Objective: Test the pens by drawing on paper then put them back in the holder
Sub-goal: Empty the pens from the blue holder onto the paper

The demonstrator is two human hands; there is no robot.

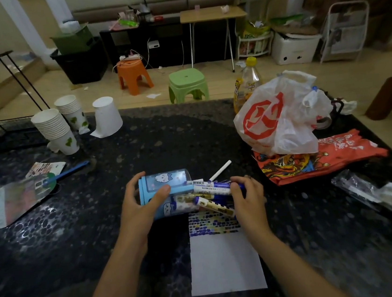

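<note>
The pens [213, 192] are seen spilling from the mouth of a blue holder [164, 193] that is laid on its side near the table's middle, its long axis running left to right with the opening turned toward the right. The holder's smooth, rounded plastic body is gripped by the left hand [142, 203], thumb across the front. A blue-capped pen is pinched by the curled fingers of the right hand [246, 195], which is the nearer hand to the pen ends. A thin white pen [220, 170] juts away behind. Just below, a flat white paper [226, 262] is spread, its top edge already filled with coloured marks. A crinkled plastic bag [277, 119] is heaped well off to the right.
</note>
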